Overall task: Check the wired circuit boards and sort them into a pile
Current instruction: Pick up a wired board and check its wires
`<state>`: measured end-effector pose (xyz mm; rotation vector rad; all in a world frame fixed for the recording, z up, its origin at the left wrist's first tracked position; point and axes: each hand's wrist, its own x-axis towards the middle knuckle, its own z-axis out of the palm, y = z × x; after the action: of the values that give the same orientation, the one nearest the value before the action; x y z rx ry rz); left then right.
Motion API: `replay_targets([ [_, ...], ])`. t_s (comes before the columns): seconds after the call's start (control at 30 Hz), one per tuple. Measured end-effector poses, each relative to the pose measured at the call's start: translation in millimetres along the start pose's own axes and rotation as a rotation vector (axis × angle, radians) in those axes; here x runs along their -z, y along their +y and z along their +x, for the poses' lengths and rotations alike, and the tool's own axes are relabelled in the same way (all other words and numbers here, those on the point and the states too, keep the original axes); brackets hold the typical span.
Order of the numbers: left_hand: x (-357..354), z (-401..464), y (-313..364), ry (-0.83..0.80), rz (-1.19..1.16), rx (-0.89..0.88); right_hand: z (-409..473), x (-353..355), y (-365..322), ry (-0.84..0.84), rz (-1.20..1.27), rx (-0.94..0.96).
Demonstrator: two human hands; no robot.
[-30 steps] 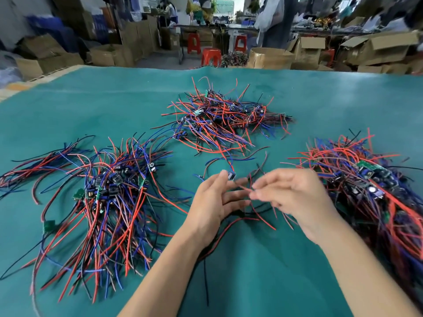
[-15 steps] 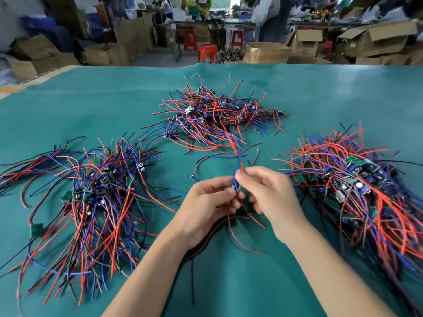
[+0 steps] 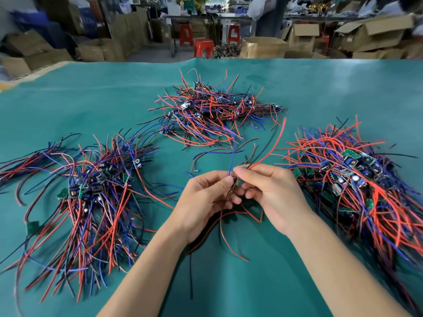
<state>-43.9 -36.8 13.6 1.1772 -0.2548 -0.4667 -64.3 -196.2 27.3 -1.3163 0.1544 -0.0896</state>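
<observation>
Both hands meet over the middle of the green table mat (image 3: 251, 282). My left hand (image 3: 206, 197) and my right hand (image 3: 272, 193) pinch one wired circuit board (image 3: 233, 179) between their fingertips; the board itself is mostly hidden by fingers. Its blue wire (image 3: 231, 156) and red wire (image 3: 272, 145) rise away from me, and more red and black wires (image 3: 219, 227) hang below the hands. Three heaps of wired boards lie around: a left pile (image 3: 91, 193), a far pile (image 3: 210, 113) and a right pile (image 3: 357, 179).
Beyond the table's far edge stand cardboard boxes (image 3: 263, 46), red stools (image 3: 203, 48) and a workbench. A person stands at the back right (image 3: 265, 17). A few loose wires (image 3: 206, 154) lie between the far pile and my hands.
My hands have come closer together around the board. A long red wire now sticks up from my right hand's fingers, where earlier only the blue one rose. The camera tilted slightly.
</observation>
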Motion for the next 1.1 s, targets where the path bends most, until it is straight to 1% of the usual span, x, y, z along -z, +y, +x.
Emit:
replay_targets([
  [0.07,0,0,0,0.020,-0.026,0.006,0,1,1,-0.004,-0.004,0.028],
  [0.17,0,0,1,0.046,-0.084,0.012,-2,0,0,-0.061,-0.101,0.104],
  [0.23,-1,0,3,0.051,-0.116,0.005,-2,0,-1,-0.030,-0.147,0.168],
  [0.3,-1,-1,4,0.039,-0.131,-0.006,-2,0,-2,0.021,-0.134,0.187],
  [0.57,-2,-2,4,0.040,-0.173,-0.041,-3,0,-5,0.065,-0.026,0.110],
  [0.83,-4,-4,1,-0.029,-0.177,-0.086,1,7,-11,0.142,0.356,-0.049],
  [0.93,-4,-4,5,-0.044,-0.212,-0.045,2,10,-14,0.108,0.486,-0.103],
  [1.0,-5,-4,9,-0.039,-0.233,0.006,1,9,-15,0.066,0.478,-0.103],
  [1.1,-6,-4,9,-0.050,-0.134,0.055,-3,4,-13,0.058,0.302,-0.030],
])
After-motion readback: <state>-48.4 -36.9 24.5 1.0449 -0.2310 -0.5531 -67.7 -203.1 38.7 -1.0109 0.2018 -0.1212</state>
